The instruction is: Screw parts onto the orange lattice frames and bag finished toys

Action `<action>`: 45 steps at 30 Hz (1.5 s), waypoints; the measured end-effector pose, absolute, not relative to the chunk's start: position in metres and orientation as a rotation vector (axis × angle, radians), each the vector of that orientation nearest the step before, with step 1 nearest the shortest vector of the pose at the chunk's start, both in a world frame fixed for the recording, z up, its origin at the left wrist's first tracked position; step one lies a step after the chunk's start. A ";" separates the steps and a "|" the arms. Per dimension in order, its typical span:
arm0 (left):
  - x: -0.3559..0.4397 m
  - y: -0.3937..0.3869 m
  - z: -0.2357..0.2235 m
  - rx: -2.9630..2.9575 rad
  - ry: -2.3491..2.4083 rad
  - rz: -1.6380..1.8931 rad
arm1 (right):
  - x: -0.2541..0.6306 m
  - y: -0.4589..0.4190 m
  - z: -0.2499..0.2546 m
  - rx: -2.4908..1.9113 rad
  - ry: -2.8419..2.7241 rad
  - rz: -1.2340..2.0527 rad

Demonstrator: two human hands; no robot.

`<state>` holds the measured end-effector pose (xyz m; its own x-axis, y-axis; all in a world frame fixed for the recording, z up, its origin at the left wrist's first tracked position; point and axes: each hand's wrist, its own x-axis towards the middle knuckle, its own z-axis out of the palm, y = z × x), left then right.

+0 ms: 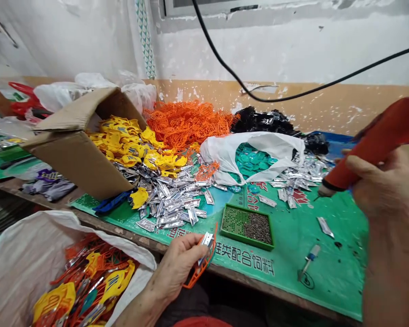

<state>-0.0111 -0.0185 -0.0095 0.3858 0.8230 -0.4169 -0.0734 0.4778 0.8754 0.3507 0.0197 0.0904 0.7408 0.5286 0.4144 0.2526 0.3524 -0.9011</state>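
Observation:
My left hand (177,263) is closed in a pinch on an orange plastic frame (199,274) with a silver metal plate (206,243) laid against it, close to the table's front edge. Wrapped around a red electric screwdriver (371,145), my right hand (385,186) is raised at the right, and the thin bit points down to the left. A green tray (247,243) of small dark screws sits on the table between the hands. Part of it shows a grid of holes, the rest a heap of loose screws.
A tipped cardboard box (78,154) spills yellow plastic parts (132,145) beside silver plates (173,204). Behind lie orange frames (191,120); a white bag (221,154) holds teal pieces (252,161). A sack (30,240) of assembled pieces stands lower left. A black cable (225,66) hangs overhead.

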 end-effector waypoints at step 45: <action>0.012 -0.017 -0.019 1.052 0.982 0.507 | 0.211 0.038 0.010 -1.120 -0.904 0.730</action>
<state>0.0115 -0.0172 -0.0188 0.4988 0.7556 -0.4246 0.0920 0.4409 0.8928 0.2108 0.0380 0.0103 0.4589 0.8576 0.2321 -0.0462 0.2839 -0.9577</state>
